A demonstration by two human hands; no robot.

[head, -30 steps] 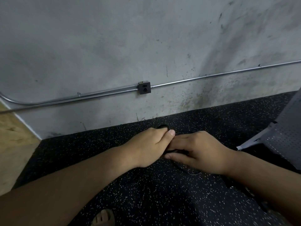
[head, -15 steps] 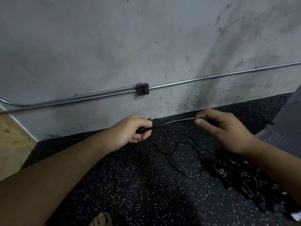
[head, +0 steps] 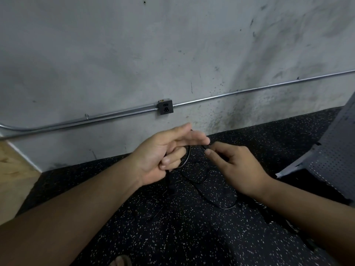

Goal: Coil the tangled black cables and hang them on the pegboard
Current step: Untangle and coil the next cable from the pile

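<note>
Head view: we see the left hand curled round a loop of black cable while the right hand pinches it, both closer together than before.

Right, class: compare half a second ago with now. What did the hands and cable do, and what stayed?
The right hand moved left to meet the left hand, bending the black cable, earlier stretched between them, into a loop. Both still hold it. The wall socket stayed put.

Cable between left hand, right hand
</note>
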